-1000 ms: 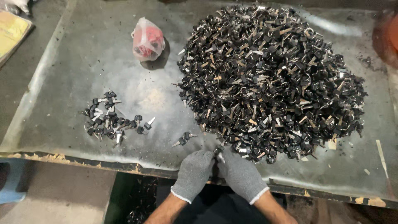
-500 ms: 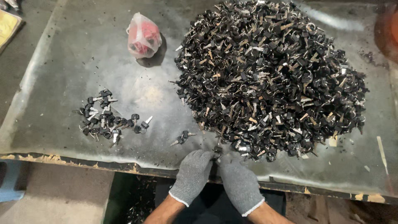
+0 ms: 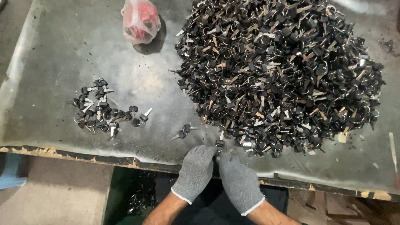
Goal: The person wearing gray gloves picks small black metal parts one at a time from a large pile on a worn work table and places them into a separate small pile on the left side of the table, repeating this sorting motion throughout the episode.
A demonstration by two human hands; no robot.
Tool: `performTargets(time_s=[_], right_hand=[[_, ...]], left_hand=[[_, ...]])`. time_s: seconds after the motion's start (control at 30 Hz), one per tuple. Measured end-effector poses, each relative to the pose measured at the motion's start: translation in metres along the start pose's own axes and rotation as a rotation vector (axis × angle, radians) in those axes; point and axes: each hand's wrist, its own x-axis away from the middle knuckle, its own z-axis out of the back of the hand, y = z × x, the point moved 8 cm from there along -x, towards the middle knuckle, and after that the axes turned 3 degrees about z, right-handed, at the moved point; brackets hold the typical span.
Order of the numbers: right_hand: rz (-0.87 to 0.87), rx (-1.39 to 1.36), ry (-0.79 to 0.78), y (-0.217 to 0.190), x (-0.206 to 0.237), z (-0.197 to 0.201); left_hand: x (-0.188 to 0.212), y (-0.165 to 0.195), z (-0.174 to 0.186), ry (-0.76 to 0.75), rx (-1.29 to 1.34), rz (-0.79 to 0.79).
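I am working at the near edge of the desk (image 3: 62, 54), both hands in grey knit gloves. My left hand (image 3: 196, 168) and my right hand (image 3: 238, 181) are meeting fingertip to fingertip, and between them they are pinching a small key (image 3: 219, 143) with a black head; its metal blade is pointing up toward the far side. Both hands are closed on that key, fingers curled in tight, so the lower part of it is hiding behind the gloves. The key is sitting right at the desk's front edge, just touching the fringe of the big pile (image 3: 279, 71).

That pile is filling the right half of the desk: a dark heap of black-headed keys on rings, with silver and brass-coloured blades sticking out everywhere. To my left a small heap (image 3: 102, 110) of the same keys is lying well apart from the big pile, spread loosely. Between the two, near my left hand, a loose pair (image 3: 183, 131) of keys is lying by itself. At the far side a knotted plastic bag (image 3: 141, 21) with something red inside is resting on the desk, just beside the big pile's upper left edge.

The desk top is grey, worn and dusty, its front edge chipped. Below the edge, a dark bin (image 3: 139, 196) is showing more keys in it.
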Motion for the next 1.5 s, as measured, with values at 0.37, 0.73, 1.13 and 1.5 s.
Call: performTargets(time_s=[0.37,0.73,1.13,1.5], right_hand=[[0.083,-0.544,0.076,0.018,-0.020,0.034],[0.158,-0.045,0.106,0.015,-0.006,0.003],[0.210,-0.078,-0.145,-0.006,-0.015,-0.023],[0.054,0.011,0.064,0.003,-0.011,0.026]], left_hand=[[-0.006,-0.001,0.018,0.034,-0.051,0.148],[-0.005,0.010,0.031,0.104,0.030,0.123],[0.000,0.009,0.015,-0.057,0.035,0.029],[0.001,0.017,0.025,0.029,0.035,0.009]])
